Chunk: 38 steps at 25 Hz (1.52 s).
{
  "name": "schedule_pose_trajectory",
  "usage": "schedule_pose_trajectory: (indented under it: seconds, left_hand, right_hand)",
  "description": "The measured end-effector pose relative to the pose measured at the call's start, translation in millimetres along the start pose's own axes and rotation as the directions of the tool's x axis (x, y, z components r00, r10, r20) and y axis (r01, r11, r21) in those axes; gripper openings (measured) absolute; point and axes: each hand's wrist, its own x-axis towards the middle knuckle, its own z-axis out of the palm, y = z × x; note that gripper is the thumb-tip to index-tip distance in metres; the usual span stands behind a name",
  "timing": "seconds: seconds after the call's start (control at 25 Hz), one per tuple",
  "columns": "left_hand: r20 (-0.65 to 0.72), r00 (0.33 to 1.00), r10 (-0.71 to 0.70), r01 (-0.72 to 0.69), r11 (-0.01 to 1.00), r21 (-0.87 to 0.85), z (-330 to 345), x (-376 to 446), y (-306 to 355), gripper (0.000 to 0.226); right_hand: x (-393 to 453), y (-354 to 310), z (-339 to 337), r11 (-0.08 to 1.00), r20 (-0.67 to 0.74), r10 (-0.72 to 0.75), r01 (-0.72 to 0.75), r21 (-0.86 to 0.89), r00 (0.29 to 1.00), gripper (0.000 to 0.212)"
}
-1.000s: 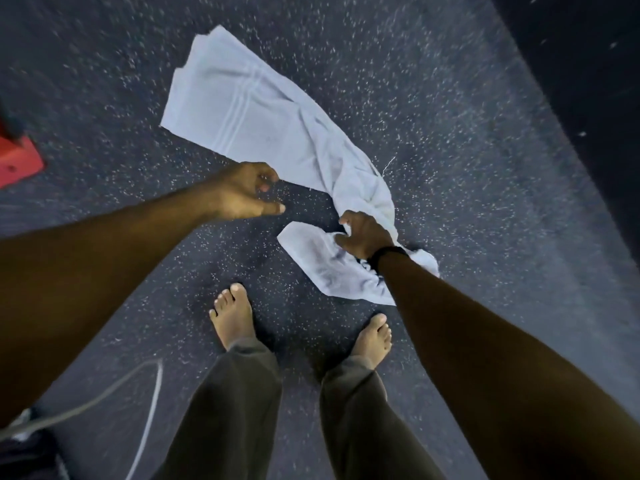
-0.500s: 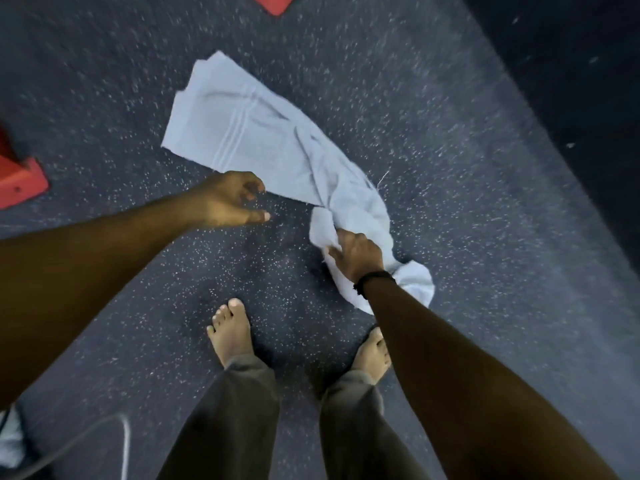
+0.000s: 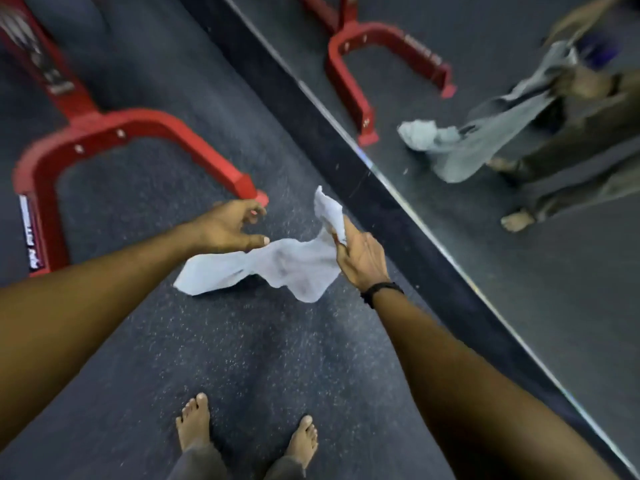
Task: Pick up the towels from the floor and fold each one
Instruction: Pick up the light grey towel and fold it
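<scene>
At far left one red steel frame point(image 3: 104, 133) stands on the dark speckled floor point(image 3: 242, 358), its U-shaped foot ending just beyond my left hand point(image 3: 228, 226). That hand has its fingers loosely curled with the thumb stretched out; the thumb tip sits at the upper edge of the towel, though I cannot tell whether it touches. One white towel point(image 3: 277, 268) hangs lifted, its left end drooping low toward the floor. My right hand point(image 3: 360, 261) pinches the towel's upper corner, a flap sticking up above my fingers; one black band point(image 3: 381, 292) circles that wrist. My two bare feet point(image 3: 194, 420) stand below, with open floor between them and the towel. At right, a mirror point(image 3: 519, 237) runs diagonally along a dark baseboard.
</scene>
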Motion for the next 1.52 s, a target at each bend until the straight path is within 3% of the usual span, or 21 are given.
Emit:
schedule_pose_trajectory:
  seconds: [0.12, 0.28, 0.4, 0.52, 0.64, 0.84, 1.08, 1.24, 1.52]
  left_hand:
    - [-0.088, 0.993, 0.085, -0.078, 0.994, 0.077, -75.0, -35.0, 82.2, 0.057]
    - [-0.23, 0.951, 0.205, -0.174, 0.974, 0.146, -173.9, -87.2, 189.2, 0.057]
    - [-0.329, 0.905, 0.269, -0.23, 0.961, 0.153, -232.7, -130.3, 262.2, 0.054]
    - [-0.392, 0.845, 0.364, -0.314, 0.931, 0.189, -277.9, -169.2, 329.9, 0.053]
    - [-0.422, 0.787, 0.451, -0.397, 0.892, 0.214, -302.9, -193.7, 379.2, 0.054]
    - [-0.381, 0.691, 0.614, -0.569, 0.787, 0.237, -318.1, -214.8, 445.8, 0.05]
    - [-0.179, 0.604, 0.777, -0.739, 0.629, 0.241, -309.4, -220.8, 502.5, 0.055]
    - [-0.03, 0.491, 0.871, -0.849, 0.486, 0.207, -278.4, -241.7, 539.1, 0.054]
    - [0.211, 0.304, 0.929, -0.952, 0.304, 0.032, -175.3, -303.3, 600.9, 0.054]
  right_hand:
    - [9.0, -52.2, -117.4, 0.998, -0.137, -0.044, 0.049, 0.033, 0.99, 0.052]
    - [11.7, -110.5, -270.5, 0.991, -0.277, -0.129, 0.135, 0.002, 0.952, 0.038]
    - [0.9, -148.4, -375.5, 0.956, -0.417, -0.238, 0.287, 0.06, 0.877, 0.036]
    - [-17.1, -181.2, -468.0, 0.93, -0.571, -0.205, 0.34, 0.14, 0.795, 0.024]
    - [-37.7, -201.6, -531.4, 0.92, -0.65, -0.178, 0.359, 0.157, 0.739, 0.033]
    - [-81.6, -211.6, -597.0, 0.944, -0.735, -0.143, 0.315, 0.1, 0.663, 0.035]
    - [-168.9, -206.7, -637.6, 0.997, -0.831, -0.037, 0.076, 0.006, 0.555, 0.038]
    - [-258.0, -203.4, -645.3, 0.993, -0.923, 0.079, -0.11, 0.04, 0.377, 0.034]
    - [-429.2, -205.7, -632.5, 0.908, -0.954, 0.256, -0.377, 0.181, 0.159, 0.019]
